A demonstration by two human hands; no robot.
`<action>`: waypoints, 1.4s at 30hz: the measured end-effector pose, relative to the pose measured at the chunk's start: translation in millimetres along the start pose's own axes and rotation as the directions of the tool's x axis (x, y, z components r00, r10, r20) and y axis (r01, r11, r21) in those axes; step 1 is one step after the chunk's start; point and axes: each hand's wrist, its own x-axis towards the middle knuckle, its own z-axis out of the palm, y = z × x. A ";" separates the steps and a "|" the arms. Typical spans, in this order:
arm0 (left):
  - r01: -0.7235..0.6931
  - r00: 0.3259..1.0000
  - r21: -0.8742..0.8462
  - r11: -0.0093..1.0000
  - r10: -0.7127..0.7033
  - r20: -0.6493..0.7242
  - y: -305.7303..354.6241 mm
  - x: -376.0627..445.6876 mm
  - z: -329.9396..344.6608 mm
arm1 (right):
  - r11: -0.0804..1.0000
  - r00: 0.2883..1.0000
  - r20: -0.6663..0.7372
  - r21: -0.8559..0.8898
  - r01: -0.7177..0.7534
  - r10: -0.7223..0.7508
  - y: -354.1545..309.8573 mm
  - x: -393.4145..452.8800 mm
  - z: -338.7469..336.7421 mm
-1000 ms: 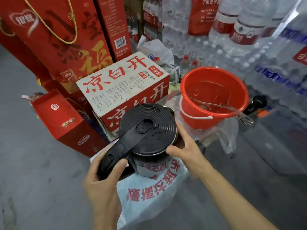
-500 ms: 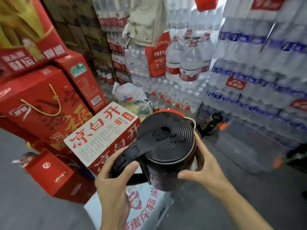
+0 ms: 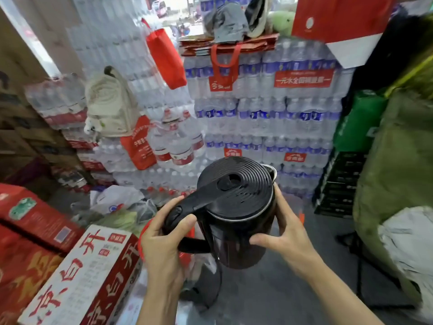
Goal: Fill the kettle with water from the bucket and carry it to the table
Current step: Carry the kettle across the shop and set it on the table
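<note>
I hold a black electric kettle [image 3: 236,207] in the air at mid-frame, its ribbed lid closed and its spout pointing away to the right. My left hand [image 3: 164,240] grips the kettle's handle, thumb on top near the lid button. My right hand [image 3: 283,233] cups the kettle's right side and lower body. Only a sliver of the red bucket [image 3: 143,233] shows, behind and below my left hand; the kettle and hand hide the rest.
A white and red carton [image 3: 82,275] lies at lower left beside red gift boxes [image 3: 35,219]. Stacked packs of bottled water [image 3: 269,127] wall the back. Black crates [image 3: 337,184] and green sacks [image 3: 398,165] stand on the right. Grey floor [image 3: 293,289] runs below the kettle.
The kettle has risen off the white bag and away from the bucket. My view has lifted, so the bucket has dropped almost out of sight. Both hands keep their grip.
</note>
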 end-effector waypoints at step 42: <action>0.419 0.009 0.264 0.869 -0.295 0.956 -156.7 -488.1 603.4 | 0.992 0.039 -0.991 -0.124 0.018 -0.124 -80.5 -481.0 -499.1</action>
